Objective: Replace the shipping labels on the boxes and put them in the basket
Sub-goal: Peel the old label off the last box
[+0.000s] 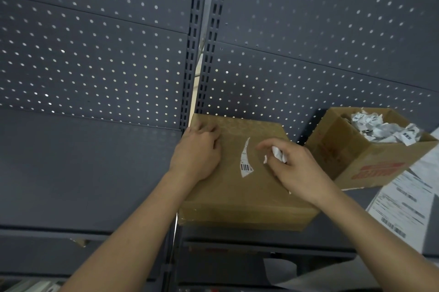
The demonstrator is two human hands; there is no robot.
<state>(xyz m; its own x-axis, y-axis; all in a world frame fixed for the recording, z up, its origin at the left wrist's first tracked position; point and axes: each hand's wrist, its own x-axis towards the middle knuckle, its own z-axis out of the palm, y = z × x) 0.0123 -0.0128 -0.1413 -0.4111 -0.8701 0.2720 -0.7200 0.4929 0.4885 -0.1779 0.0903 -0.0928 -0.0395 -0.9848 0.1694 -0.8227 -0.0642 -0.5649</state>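
A closed brown cardboard box (240, 192) lies on a dark grey shelf, tight against the pegboard back. A torn strip of white shipping label (245, 163) with a barcode still sticks to its top. My left hand (198, 151) rests on the box's top left corner, fingers curled over the far edge. My right hand (292, 168) hovers over the right half of the top and holds a crumpled scrap of white label (279, 155) in its curled fingers. No basket is in view.
An open cardboard box (356, 156) with red print, filled with crumpled label scraps (384, 129), stands to the right. Printed label sheets (408, 203) lie at the far right. The grey pegboard wall (118, 54) rises behind; lower shelves show below.
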